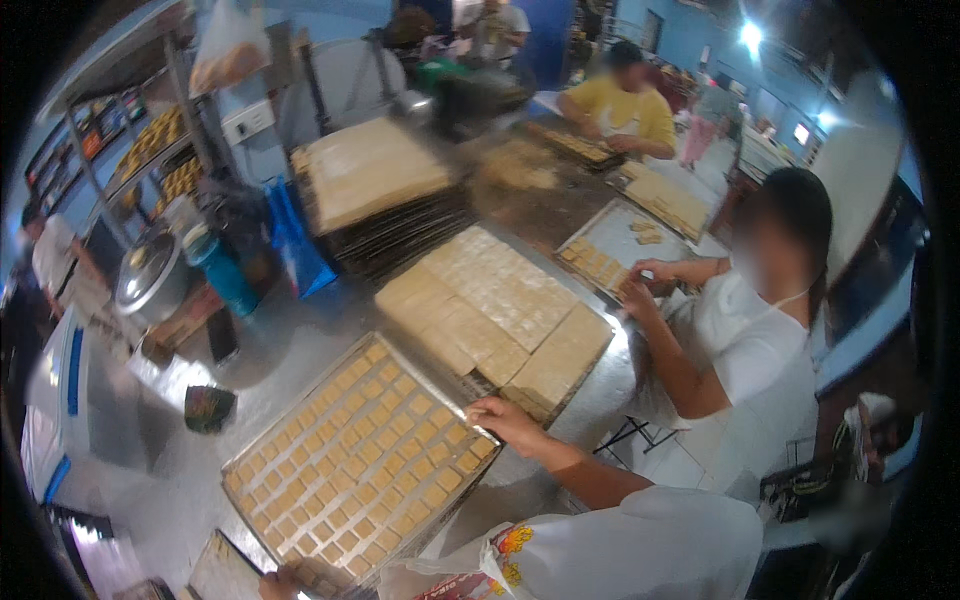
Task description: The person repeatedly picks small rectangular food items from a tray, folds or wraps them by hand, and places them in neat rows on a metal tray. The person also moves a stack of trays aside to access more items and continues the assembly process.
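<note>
A metal baking tray [297,398] covered with rows of small square dough pieces [355,465] lies on the steel table before me. My right hand [512,425] is at its far right corner, fingers curled closed on the rim, close to a stack of dough sheets. At the near edge of the tray my left hand [280,583] shows only in part; its fingers are bent round the rim. Just beyond my right hand, the stacked flat dough sheets [500,310], some cut into rectangular slabs, rest on a tray.
Several stacked trays [400,235] carry another pale dough sheet [370,170]. Left stand a teal bottle [228,278], a metal pot [150,275] and a dark green lump [208,408]. A co-worker [750,330] handles pieces at a tray [615,235]; another in yellow [630,110] works farther off.
</note>
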The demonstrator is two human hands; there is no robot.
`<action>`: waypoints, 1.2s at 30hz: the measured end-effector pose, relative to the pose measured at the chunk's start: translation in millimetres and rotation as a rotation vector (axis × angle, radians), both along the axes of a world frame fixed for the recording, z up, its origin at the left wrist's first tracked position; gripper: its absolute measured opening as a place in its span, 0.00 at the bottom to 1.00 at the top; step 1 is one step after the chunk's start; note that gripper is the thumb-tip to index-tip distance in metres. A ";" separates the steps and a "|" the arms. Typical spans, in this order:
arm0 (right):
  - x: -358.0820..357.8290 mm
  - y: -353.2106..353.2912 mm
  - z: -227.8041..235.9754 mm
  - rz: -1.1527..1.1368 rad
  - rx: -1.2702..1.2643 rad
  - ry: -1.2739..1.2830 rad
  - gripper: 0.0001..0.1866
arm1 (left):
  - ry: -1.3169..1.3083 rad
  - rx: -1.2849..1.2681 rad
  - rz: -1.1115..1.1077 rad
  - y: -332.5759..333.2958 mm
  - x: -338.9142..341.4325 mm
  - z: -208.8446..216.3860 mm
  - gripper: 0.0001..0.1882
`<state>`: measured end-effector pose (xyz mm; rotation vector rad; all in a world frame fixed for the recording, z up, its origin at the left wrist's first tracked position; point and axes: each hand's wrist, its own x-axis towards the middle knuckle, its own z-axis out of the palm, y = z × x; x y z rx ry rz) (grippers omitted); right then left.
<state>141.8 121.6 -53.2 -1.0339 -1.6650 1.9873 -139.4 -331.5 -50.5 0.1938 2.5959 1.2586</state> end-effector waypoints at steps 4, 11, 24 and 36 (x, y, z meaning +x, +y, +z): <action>-1.2 -4.2 14.4 -0.006 -0.076 0.030 0.17 | -0.113 0.138 0.032 24.4 6.6 4.9 0.10; -5.9 12.0 3.7 -0.061 -0.156 0.003 0.16 | -0.274 0.318 0.072 36.4 19.6 14.5 0.14; -14.7 2.3 -9.9 -0.165 -0.156 -0.041 0.14 | -0.503 0.681 0.158 20.9 29.2 29.5 0.27; -32.9 -31.3 34.9 -0.201 -0.153 0.007 0.15 | -0.545 1.059 0.187 -17.5 94.3 58.9 0.40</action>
